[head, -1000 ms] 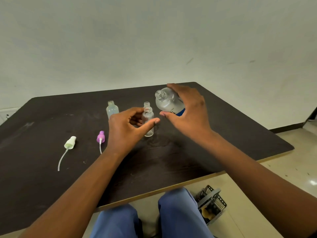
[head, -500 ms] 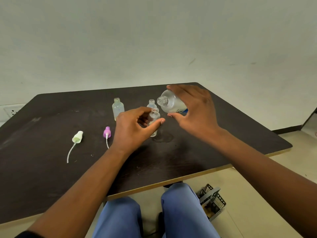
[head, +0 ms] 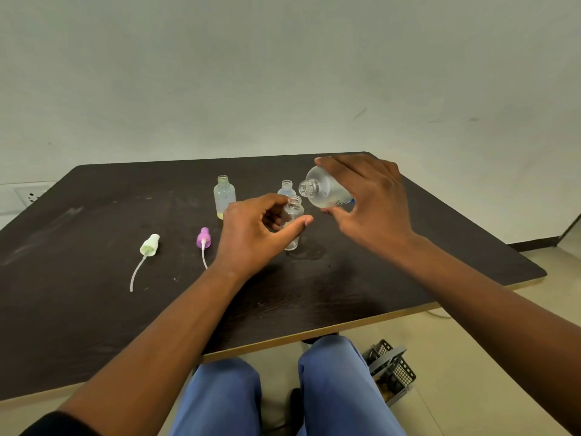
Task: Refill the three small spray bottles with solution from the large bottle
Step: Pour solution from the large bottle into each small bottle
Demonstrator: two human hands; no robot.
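My right hand (head: pixel 369 202) grips the large clear bottle (head: pixel 322 190), tilted with its open mouth pointing left, just above and right of a small clear bottle (head: pixel 293 215). My left hand (head: pixel 254 234) holds that small uncapped bottle upright on the dark table (head: pixel 94 303), thumb in front and fingers behind. A second small bottle (head: pixel 286 187) stands just behind it, partly hidden. A third small bottle (head: pixel 224 196) with a yellowish base stands to the left, uncapped.
Two spray caps with dip tubes lie on the table to the left: a pale green one (head: pixel 150 245) and a purple one (head: pixel 203 239). A wet patch (head: pixel 309 250) marks the table by the held bottle. A grey mesh basket (head: pixel 391 369) sits on the floor beside my knees.
My right hand has brought the large bottle's mouth closer to the small bottle's neck. The view has shifted slightly; my left hand keeps its hold.
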